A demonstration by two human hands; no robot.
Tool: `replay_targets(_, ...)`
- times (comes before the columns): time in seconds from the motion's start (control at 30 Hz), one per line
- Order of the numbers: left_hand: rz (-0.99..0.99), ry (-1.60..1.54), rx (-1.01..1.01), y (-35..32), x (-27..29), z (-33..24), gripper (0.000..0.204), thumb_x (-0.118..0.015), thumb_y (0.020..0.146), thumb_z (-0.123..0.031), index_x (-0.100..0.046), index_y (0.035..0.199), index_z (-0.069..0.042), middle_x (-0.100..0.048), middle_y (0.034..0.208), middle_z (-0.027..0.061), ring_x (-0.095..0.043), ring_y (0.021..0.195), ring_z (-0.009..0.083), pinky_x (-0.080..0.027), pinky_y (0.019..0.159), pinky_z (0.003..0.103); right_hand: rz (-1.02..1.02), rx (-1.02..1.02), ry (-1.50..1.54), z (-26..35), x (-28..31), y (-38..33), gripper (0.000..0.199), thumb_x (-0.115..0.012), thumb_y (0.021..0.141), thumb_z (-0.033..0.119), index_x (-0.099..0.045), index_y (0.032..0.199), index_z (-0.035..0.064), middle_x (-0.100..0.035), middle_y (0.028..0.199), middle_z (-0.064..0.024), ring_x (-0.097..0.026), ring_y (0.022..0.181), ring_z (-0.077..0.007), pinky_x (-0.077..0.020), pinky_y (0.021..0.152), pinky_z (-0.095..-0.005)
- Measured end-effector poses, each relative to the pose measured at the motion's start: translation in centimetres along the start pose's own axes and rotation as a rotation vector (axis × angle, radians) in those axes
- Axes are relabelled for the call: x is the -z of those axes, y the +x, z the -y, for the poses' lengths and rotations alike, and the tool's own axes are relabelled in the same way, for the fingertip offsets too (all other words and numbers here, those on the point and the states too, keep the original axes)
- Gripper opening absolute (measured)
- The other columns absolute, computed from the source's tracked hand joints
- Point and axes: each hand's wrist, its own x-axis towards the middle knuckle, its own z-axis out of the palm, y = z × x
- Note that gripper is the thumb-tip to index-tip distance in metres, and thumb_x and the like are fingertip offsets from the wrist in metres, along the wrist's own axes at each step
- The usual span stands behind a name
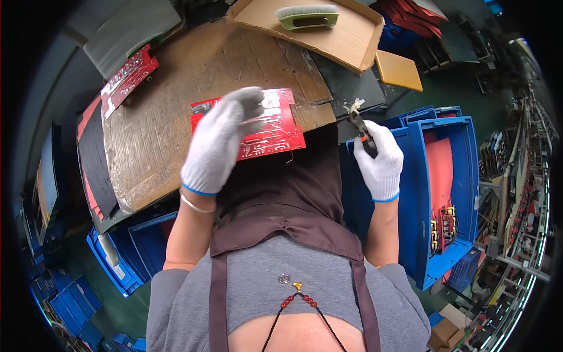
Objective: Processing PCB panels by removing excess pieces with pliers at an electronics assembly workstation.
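A red circuit board [272, 134] with silvery solder traces lies at the near edge of the brown, cardboard-covered worktop [193, 70], its near side reaching over the edge. My left hand [214, 144], in a white glove with a blue cuff, is over the board's left part. Its fingers stretch to the right, slightly apart, and its thumb is hidden. Off to the right of the board, my gloved right hand [381, 158] is closed round dark pliers [362, 134] with a bit of orange on the handle. At their jaws is a small whitish clump [354, 106] that I cannot make out.
Another red circuit board [129, 79] rests at the worktop's far left. A cardboard tray [352, 38] with a green-handled brush [308, 17] stands at the back, beside a yellow pad [399, 70]. A blue crate [413, 193] stands right of my right hand, holding a red sheet and boards with components.
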Motion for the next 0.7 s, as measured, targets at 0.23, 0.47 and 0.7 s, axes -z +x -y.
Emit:
replay_targets(0.23,-0.236,-0.197,-0.106,-0.2,7.9,-0.9,0.041,-0.054,0.111,-0.03,-0.061,0.135,0.003,-0.066,0.134,0.017,-0.066,0.12,0.0272,-0.054,0.104,0.042,0.162,-0.193,-0.023,-7.6,2.4,1.0,0.035,-0.074,0.088,0.013,-0.07,0.12,0.0008,-0.073,0.096,-0.0142,-0.071,0.088,-0.0251,-0.0557,0.085,-0.0326)
replay_targets(0.47,-0.292,-0.213,-0.16,-0.6,9.5,-1.8,0.042,-0.051,0.112,-0.03,-0.06,0.137,0.003,-0.066,0.136,0.0182,-0.065,0.122,0.0295,-0.053,0.107,0.043,0.323,-0.092,-0.413,-9.2,0.7,3.6,0.032,-0.071,0.084,0.018,-0.071,0.114,0.008,-0.073,0.103,-0.0182,-0.07,0.097,-0.039,-0.0572,0.084,-0.0451)
replay_targets(0.7,-0.305,-0.235,-0.165,-0.8,11.2,-2.3,0.043,-0.052,0.112,-0.031,-0.06,0.137,0.003,-0.066,0.136,0.0185,-0.065,0.123,0.0294,-0.053,0.108,0.044,0.261,0.022,-1.059,-7.6,-0.9,3.6,0.034,-0.075,0.081,0.026,-0.064,0.111,0.0148,-0.063,0.099,-0.0117,-0.064,0.093,-0.0329,-0.0502,0.075,-0.0482)
